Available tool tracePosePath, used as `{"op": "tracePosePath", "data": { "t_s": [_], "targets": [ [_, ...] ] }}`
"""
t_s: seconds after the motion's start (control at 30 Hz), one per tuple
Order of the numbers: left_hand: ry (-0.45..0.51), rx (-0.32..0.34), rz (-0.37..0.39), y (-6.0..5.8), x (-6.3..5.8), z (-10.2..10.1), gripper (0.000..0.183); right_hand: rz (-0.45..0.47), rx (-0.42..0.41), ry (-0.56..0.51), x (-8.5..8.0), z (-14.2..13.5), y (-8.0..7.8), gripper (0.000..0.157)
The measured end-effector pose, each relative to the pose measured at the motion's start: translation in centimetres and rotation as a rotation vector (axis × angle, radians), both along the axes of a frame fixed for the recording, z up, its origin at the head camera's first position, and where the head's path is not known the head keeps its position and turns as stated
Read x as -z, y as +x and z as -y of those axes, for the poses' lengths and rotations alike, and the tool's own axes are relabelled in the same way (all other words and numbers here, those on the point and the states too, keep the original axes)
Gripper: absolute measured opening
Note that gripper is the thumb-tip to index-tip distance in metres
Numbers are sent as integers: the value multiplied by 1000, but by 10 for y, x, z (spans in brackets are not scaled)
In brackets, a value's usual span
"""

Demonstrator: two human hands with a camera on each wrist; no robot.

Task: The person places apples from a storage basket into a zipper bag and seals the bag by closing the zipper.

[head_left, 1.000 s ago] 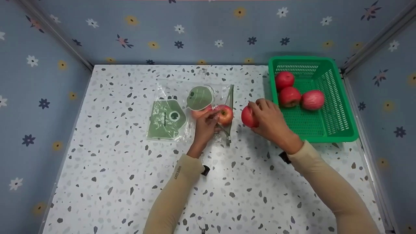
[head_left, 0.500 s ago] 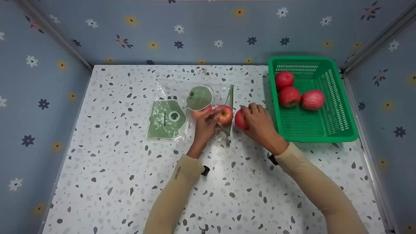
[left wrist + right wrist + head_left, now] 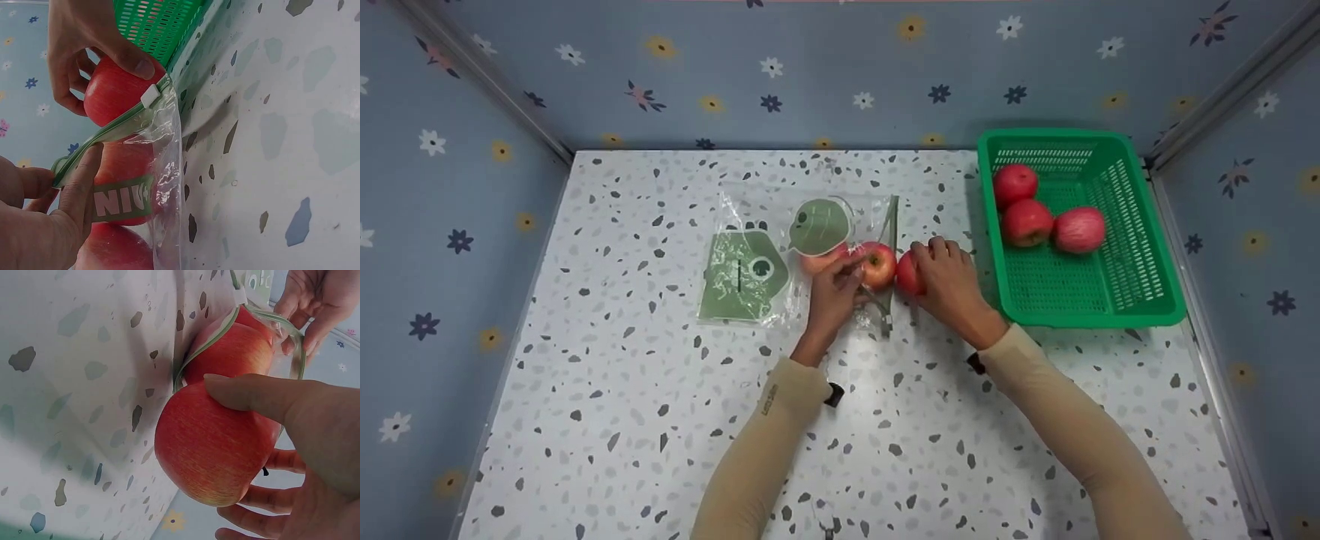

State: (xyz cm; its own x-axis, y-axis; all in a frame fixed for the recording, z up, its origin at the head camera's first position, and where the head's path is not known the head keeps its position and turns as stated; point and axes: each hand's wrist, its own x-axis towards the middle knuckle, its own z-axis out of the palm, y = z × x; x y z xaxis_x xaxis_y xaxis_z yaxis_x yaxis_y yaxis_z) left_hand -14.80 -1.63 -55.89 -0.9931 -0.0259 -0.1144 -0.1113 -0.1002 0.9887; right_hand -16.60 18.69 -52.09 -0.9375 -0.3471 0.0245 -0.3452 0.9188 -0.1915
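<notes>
A clear zip bag (image 3: 742,300) with green printed figures lies flat on the table in the head view, its mouth facing right. Two red apples are inside, one apple (image 3: 879,266) close to the mouth and another apple (image 3: 819,262) behind it. My left hand (image 3: 831,296) pinches the bag's green zip edge (image 3: 112,125) between thumb and fingers, holding the mouth apart. Another red apple (image 3: 214,444) is gripped by my right hand (image 3: 952,285), thumb on one side and fingers on the other. It sits right at the bag's opening, against the zip rim in the right wrist view.
A green slotted basket (image 3: 1091,321) stands at the right back of the table, holding three red apples (image 3: 1027,223). The speckled white table (image 3: 660,420) is bordered by flowered blue panels (image 3: 810,67) at the back and sides.
My right hand has carried its apple leftward from beside the basket to the bag's mouth. My left hand and the bag have stayed in place.
</notes>
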Motion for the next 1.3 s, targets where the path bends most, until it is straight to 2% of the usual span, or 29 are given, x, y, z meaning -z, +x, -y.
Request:
{"op": "tracePosePath", "data": {
  "t_s": [0.27, 0.47, 0.7, 0.83, 1.3],
  "targets": [
    [22, -17, 14, 0, -1, -2, 27, 13, -1, 21, 2, 5, -2, 74],
    [-14, -9, -5, 0, -3, -2, 27, -11, -26, 13, 4, 10, -3, 73],
    [-22, 0, 39, 0, -4, -4, 29, -11, -29, 8, 6, 15, -5, 75],
    [-29, 14, 34, -1, -4, -4, 31, -12, -31, 11, 6, 19, -5, 75],
    [-38, 21, -13, 0, -3, -4, 27, -8, -40, -85, 10, 29, -4, 75]
  ]
}}
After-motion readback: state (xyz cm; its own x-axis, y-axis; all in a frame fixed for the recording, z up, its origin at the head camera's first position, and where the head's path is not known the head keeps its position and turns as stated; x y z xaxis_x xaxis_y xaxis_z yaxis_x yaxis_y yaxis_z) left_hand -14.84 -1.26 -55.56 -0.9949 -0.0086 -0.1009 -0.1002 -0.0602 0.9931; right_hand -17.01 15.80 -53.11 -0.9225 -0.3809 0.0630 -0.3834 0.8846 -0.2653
